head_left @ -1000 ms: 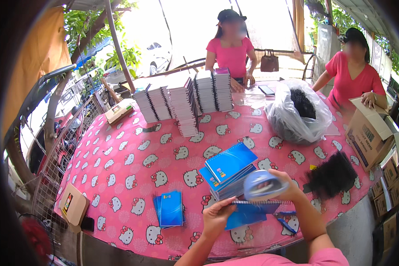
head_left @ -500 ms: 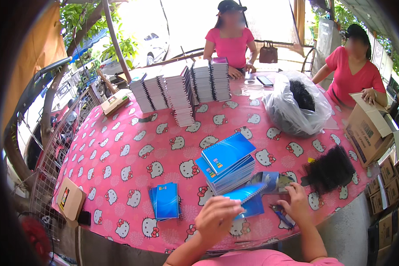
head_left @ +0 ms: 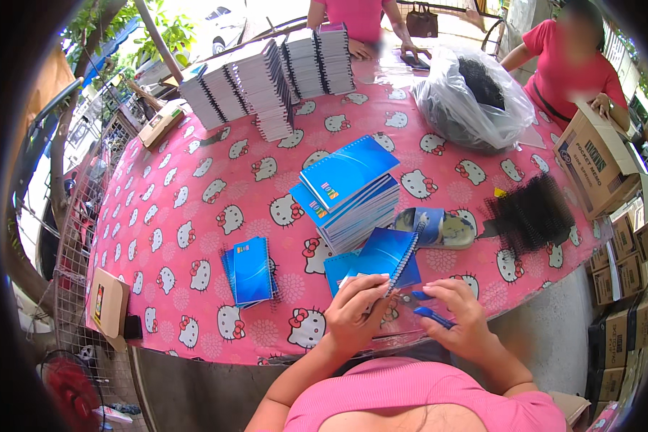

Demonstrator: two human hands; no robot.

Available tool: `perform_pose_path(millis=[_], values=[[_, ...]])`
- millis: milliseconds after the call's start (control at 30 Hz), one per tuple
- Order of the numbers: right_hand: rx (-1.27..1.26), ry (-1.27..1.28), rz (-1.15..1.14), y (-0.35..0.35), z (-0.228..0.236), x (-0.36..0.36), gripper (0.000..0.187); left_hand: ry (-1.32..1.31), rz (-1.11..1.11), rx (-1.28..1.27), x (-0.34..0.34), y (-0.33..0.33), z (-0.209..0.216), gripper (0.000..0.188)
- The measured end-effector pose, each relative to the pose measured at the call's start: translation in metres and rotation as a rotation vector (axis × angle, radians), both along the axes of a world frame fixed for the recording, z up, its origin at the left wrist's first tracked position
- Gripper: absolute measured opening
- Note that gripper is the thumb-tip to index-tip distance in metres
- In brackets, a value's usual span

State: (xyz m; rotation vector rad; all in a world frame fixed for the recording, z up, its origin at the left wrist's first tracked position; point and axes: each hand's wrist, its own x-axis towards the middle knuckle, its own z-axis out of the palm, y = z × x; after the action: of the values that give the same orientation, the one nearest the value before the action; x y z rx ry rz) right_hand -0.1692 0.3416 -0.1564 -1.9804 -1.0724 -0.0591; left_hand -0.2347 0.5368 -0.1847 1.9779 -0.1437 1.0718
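Observation:
My left hand is closed on the near end of a blue spiral notebook, its fingers beside the black coil. Underneath that notebook, more blue covers lie on the table. In my right hand are blue-handled pliers, their jaws pointing at the coil's near end and very close to it. Just beyond stands a stack of blue notebooks. A small oblong tin-like tray sits to the right of the notebook.
A pink patterned cloth covers the table. Left lies a small notebook pile; tall stacks stand behind. Black coils, a plastic bag and a cardboard box are on the right. Two co-workers stand across the table.
My right hand has picked the pliers up off the table and brought them to the coil. My left hand has lowered and turned the notebook. The view has tilted downward.

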Motion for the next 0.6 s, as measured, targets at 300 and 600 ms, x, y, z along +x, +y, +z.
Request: perform_pose_path(millis=[300, 600], values=[[0.086, 0.996, 0.122, 0.003, -0.002, 0.002, 0.033, -0.085, -0.012, 0.081, -0.001, 0.005, -0.004, 0.022], [-0.073, 0.204, -0.157, -0.021, -0.031, 0.028, 0.041, 0.009, 0.177, -0.065, -0.034, 0.052, 0.028, 0.016]])
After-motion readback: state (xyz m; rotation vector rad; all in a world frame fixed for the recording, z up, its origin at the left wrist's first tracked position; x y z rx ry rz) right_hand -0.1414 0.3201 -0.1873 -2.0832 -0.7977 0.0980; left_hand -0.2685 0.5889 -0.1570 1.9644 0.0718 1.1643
